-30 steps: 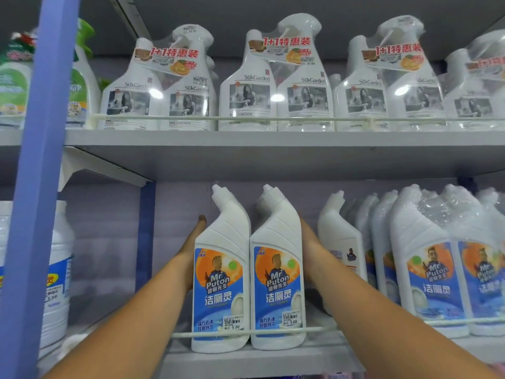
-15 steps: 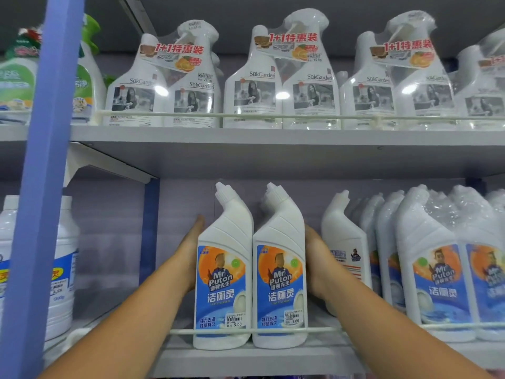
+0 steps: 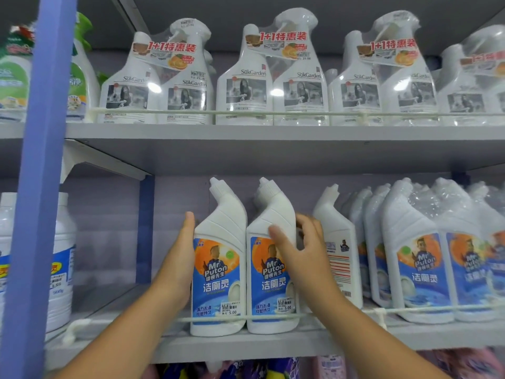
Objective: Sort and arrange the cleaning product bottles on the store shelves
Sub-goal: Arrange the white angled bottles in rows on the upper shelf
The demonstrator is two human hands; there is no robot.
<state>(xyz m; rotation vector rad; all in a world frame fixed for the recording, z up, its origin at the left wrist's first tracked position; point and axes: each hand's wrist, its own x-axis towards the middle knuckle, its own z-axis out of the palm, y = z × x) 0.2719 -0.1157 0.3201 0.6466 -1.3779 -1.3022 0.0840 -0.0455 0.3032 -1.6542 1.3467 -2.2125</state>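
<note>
Both hands bracket two Mr Puton toilet cleaner bottles: left hand (image 3: pixel 179 265) flat against the left bottle (image 3: pixel 218 269), right hand (image 3: pixel 296 251) loosely spread over the right bottle (image 3: pixel 269 272). A careless nudge could topple either over the shelf rail (image 3: pixel 410 310).

We can't read price tag (image 3: pixel 229 309) txt besides "5.00". Right hand (image 3: pixel 300 250) blurred, covers part of bottle label (image 3: pixel 269 272). Rightmost spray pack (image 3: pixel 481 86) cut by frame edge. Items below shelf (image 3: pixel 246 348) blurred, unidentifiable.
</note>
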